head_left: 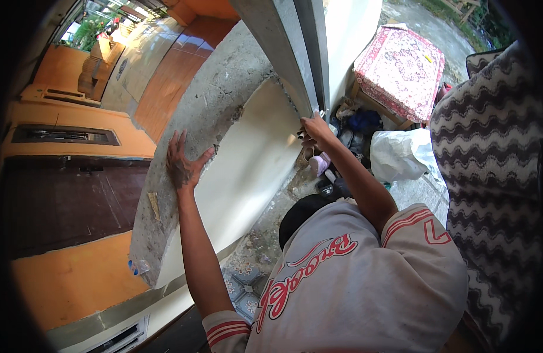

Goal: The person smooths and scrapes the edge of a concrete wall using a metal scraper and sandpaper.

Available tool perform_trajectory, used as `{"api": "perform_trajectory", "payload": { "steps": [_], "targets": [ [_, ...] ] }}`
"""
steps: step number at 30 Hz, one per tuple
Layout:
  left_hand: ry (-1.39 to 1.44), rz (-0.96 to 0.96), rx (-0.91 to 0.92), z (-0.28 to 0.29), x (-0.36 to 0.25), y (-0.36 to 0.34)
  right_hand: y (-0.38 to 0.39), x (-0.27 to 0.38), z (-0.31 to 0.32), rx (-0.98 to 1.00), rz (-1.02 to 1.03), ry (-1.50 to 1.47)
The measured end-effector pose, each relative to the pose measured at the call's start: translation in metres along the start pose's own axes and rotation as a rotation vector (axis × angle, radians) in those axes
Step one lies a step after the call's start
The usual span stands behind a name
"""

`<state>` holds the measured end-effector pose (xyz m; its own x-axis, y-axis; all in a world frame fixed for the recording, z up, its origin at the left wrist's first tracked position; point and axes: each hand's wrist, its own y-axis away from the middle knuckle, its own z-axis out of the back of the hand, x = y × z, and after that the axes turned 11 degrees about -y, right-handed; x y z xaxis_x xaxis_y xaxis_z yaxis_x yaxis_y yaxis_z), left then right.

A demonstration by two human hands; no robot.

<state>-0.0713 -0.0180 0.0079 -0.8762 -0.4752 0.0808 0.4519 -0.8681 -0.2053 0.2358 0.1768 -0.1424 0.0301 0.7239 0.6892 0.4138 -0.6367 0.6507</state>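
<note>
My left hand (186,165) lies with its fingers spread on the rough grey concrete ledge (224,70), its thumb by the edge above a cream wall (242,159). The arm is stretched out along that wall. At the foot of a grey upright frame (309,59), where it meets the ledge, my right hand (315,132) is closed. Small dark and light bits show at its fingers, too small to name. What it grips is mostly hidden by the hand itself.
Shoes (319,162) and bags crowd the floor beside the right forearm, with a white plastic sack (401,154). A red-and-white patterned cloth (401,70) covers a low table. Striped fabric (495,153) hangs at the right. A crumpled plastic cup (138,267) sits on the ledge.
</note>
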Motion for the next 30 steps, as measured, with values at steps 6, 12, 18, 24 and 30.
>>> {"api": "perform_trajectory", "payload": {
  "steps": [6,12,18,24,30],
  "targets": [
    [0.019,-0.003,-0.014,0.001,-0.001,-0.007,-0.011,0.008,0.006,-0.006,0.061,0.035],
    [0.018,0.023,0.01,0.001,0.002,-0.004,-0.004,0.006,-0.001,0.045,0.037,0.055],
    [-0.033,-0.003,0.005,0.001,-0.005,-0.006,-0.027,0.002,0.006,0.039,0.034,0.177],
    [0.022,0.005,-0.006,-0.001,0.002,-0.009,-0.016,-0.001,-0.011,-0.055,0.059,0.153],
    [-0.016,0.004,0.001,-0.002,0.002,-0.006,-0.008,-0.002,-0.005,0.015,0.108,0.334]
  ]
}}
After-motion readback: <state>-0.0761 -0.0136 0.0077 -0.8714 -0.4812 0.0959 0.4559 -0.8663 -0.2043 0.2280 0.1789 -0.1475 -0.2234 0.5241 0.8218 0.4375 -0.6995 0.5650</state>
